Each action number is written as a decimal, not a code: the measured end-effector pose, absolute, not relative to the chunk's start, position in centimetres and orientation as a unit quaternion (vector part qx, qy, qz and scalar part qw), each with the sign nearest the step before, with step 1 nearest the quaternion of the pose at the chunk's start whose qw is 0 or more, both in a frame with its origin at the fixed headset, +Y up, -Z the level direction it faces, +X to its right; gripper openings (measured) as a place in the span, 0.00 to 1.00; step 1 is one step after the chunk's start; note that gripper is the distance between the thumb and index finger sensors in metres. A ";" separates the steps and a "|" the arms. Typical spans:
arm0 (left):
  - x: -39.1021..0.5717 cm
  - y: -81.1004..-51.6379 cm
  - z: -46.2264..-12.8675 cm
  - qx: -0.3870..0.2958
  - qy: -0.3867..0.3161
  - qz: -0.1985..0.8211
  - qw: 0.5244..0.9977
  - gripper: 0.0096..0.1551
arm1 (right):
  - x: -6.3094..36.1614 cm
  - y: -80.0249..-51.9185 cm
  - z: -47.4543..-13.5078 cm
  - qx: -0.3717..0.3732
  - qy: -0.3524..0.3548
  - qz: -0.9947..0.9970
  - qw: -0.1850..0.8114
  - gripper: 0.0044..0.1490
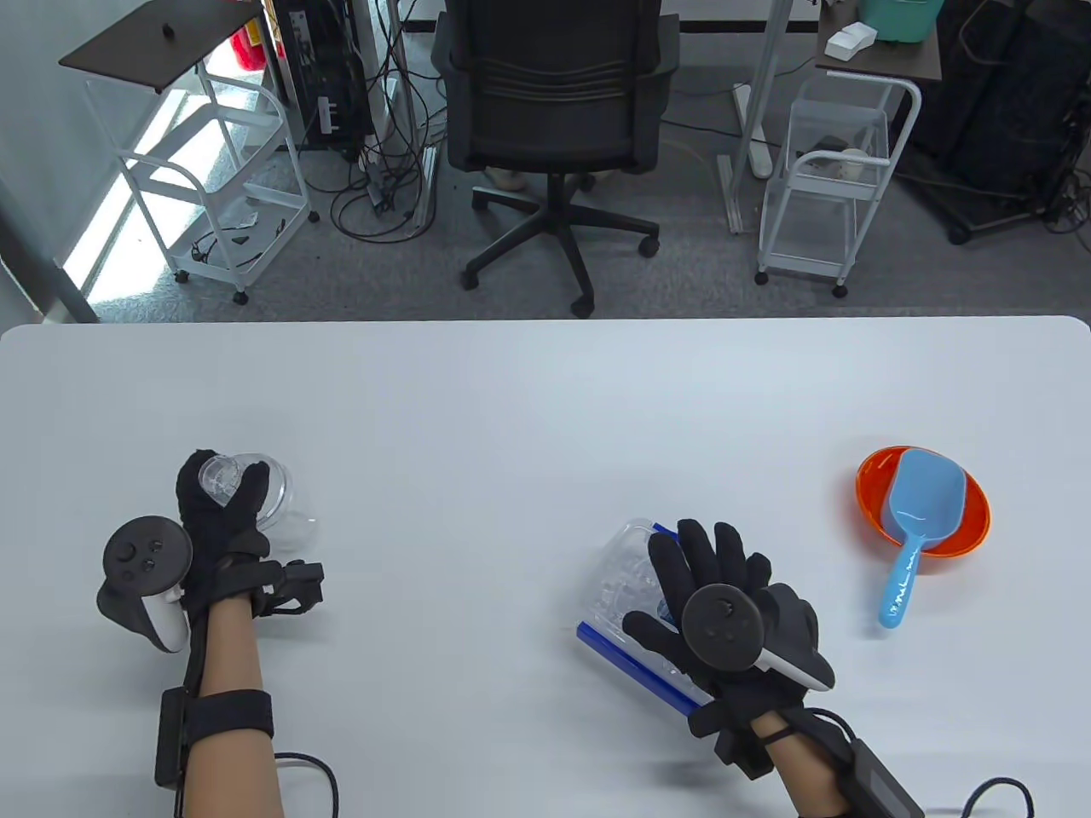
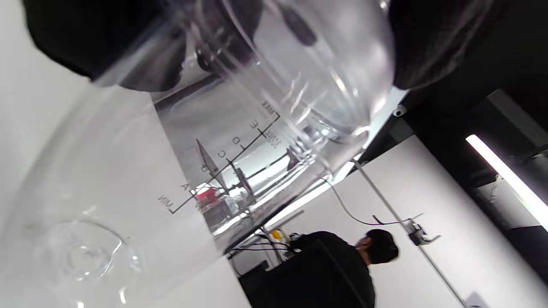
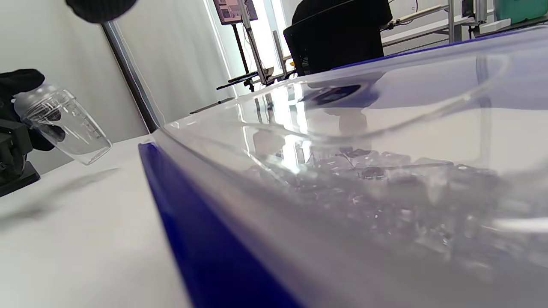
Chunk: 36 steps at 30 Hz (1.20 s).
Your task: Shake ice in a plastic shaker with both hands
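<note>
Shaker [image 1: 256,498]: clear plastic, tilted, held off the table [image 1: 477,409] in the left hand [image 1: 223,520]. Gloved fingers [image 1: 249,487] wrap its upper part near the cap; the body leans away beyond the fingertips. Left wrist view shows the wall of the shaker [image 2: 239,141] close up, printed with a scale running MIN, A to E, MAX; no ice visible inside it. In the right wrist view the shaker [image 3: 64,122] hangs tilted above the table, with its shadow below.

Going by size:
- Table: white, under both hands.
- Box [image 1: 635,596]: clear, with a blue rim, tipped up on one long edge under the right hand [image 1: 724,596]. The hand lies spread over the box's top side, fingers [image 1: 682,554] extended across it; the grip underneath cannot be seen. Right wrist view: ice cubes [image 3: 385,184] lie piled inside the box [image 3: 299,171].
- Bowl [image 1: 925,503]: orange, on the table to the right of the right hand, well apart from it.
- Scoop [image 1: 920,520]: blue, its head resting in the bowl, the handle sticking out over the rim toward the near table edge.

Left hand: closed around the shaker. Right hand: flat, fingers spread, pressing on the box.
</note>
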State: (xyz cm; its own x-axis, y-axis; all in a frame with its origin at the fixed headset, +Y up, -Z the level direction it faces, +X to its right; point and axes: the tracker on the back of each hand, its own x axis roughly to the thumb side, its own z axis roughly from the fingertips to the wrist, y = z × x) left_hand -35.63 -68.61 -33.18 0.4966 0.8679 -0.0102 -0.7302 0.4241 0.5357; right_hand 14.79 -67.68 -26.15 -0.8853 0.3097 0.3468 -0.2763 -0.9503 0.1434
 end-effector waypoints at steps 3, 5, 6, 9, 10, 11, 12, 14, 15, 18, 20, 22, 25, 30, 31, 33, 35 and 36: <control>-32.9 -66.5 -33.0 0.238 0.070 0.523 0.815 0.43 | 14.6 -67.3 -25.8 0.216 0.054 0.960 0.170 0.59; -30.9 -65.1 -32.9 0.236 0.025 0.546 0.804 0.43 | 14.4 -67.2 -25.5 0.233 0.053 0.950 0.200 0.61; -29.6 -64.5 -32.9 0.236 0.001 0.559 0.795 0.43 | 14.3 -67.1 -25.4 0.238 0.051 0.947 0.211 0.61; -26.0 -63.2 -32.6 0.225 -0.061 0.590 0.773 0.43 | 14.3 -66.9 -25.2 0.236 0.033 0.950 0.203 0.62; -25.2 -63.0 -32.5 0.219 -0.075 0.593 0.771 0.43 | 14.3 -66.9 -25.2 0.235 0.030 0.951 0.199 0.62; -23.9 -62.9 -32.3 0.217 -0.099 0.598 0.765 0.43 | 14.3 -66.8 -25.1 0.234 0.025 0.951 0.199 0.62; -22.8 -62.7 -32.1 0.209 -0.112 0.603 0.762 0.43 | 14.4 -66.8 -25.1 0.233 0.020 0.951 0.203 0.63; -20.9 -62.7 -31.9 0.181 -0.148 0.613 0.755 0.43 | 14.4 -66.6 -25.0 0.233 0.012 0.949 0.210 0.63; -20.0 -62.7 -31.7 0.169 -0.161 0.616 0.753 0.43 | 14.4 -66.6 -24.9 0.233 0.008 0.949 0.211 0.63; -16.8 -63.1 -31.2 0.109 -0.211 0.626 0.743 0.43 | 14.3 -66.3 -24.7 0.234 -0.013 0.946 0.222 0.65; -14.9 -63.6 -30.8 0.088 -0.230 0.606 0.757 0.43 | 14.2 -66.2 -24.6 0.242 -0.015 0.940 0.241 0.66; -13.1 -63.8 -30.2 0.068 -0.253 0.595 0.760 0.43 | 14.2 -66.0 -24.4 0.247 -0.023 0.932 0.265 0.67; -11.1 -64.0 -29.5 0.039 -0.286 0.597 0.749 0.43 | 14.2 -65.8 -24.2 0.246 -0.042 0.924 0.290 0.70; -9.6 -64.4 -28.8 0.014 -0.305 0.603 0.737 0.43 | 13.8 -65.6 -23.8 0.243 -0.067 0.924 0.288 0.72; -9.3 -64.5 -28.5 0.012 -0.311 0.600 0.737 0.43 | 13.7 -65.6 -23.7 0.244 -0.074 0.925 0.280 0.72; -8.6 -64.5 -28.1 0.003 -0.323 0.602 0.730 0.43 | 13.5 -65.6 -23.5 0.245 -0.087 0.928 0.265 0.73; -8.3 -64.4 -27.9 0.001 -0.317 0.610 0.727 0.43 | 13.4 -65.4 -23.2 0.242 -0.108 0.929 0.257 0.73; -8.2 -64.5 -27.9 -0.004 -0.316 0.616 0.721 0.43 | 13.5 -65.3 -23.1 0.239 -0.119 0.930 0.254 0.74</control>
